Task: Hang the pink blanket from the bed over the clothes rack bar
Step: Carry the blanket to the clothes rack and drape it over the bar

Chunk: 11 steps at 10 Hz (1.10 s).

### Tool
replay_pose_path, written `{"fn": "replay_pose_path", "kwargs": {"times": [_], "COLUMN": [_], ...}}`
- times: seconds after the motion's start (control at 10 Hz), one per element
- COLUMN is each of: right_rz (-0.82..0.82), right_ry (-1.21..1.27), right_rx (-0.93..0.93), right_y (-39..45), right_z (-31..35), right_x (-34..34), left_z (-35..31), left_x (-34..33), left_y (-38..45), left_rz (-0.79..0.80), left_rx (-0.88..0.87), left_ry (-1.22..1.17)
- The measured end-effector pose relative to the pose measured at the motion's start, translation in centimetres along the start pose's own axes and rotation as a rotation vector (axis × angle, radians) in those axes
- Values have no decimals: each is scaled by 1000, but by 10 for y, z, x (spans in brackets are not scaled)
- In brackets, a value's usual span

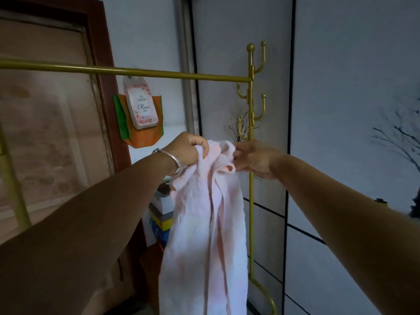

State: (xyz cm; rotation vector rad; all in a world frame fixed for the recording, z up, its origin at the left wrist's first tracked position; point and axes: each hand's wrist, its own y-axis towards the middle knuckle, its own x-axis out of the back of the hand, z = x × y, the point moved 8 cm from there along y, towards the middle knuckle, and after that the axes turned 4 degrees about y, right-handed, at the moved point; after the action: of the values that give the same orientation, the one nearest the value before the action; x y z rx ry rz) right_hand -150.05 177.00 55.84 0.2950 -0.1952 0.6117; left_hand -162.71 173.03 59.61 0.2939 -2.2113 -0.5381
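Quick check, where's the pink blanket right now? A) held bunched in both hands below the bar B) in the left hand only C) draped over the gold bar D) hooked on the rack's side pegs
A: the left hand and right hand both grip the top of the pink blanket, which hangs down below the gold bar without touching it.

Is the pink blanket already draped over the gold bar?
No, the pink fabric blanket hangs from both hands, below the gold metal rack bar.

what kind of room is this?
Probably a bedroom or dressing corner in a home: a gold clothes rack bar with coat hooks, a wooden door, and the pink blanket held by both hands.
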Motion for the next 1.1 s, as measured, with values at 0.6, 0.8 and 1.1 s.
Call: {"fn": "replay_pose_path", "kwargs": {"times": [0.6, 0.8, 1.1], "right_rz": [-42, 134, 179], "right_ry": [131, 138, -166], "right_rx": [225, 262, 436], "right_y": [146, 160, 170], "right_z": [-11, -5, 21], "right_x": [37, 34, 36], "left_z": [69, 81, 56], "left_x": [-10, -18, -24], "left_y": [93, 93, 106], "left_rz": [-353, -440, -318], "left_rx": [465, 656, 461], "left_ry": [181, 73, -460]}}
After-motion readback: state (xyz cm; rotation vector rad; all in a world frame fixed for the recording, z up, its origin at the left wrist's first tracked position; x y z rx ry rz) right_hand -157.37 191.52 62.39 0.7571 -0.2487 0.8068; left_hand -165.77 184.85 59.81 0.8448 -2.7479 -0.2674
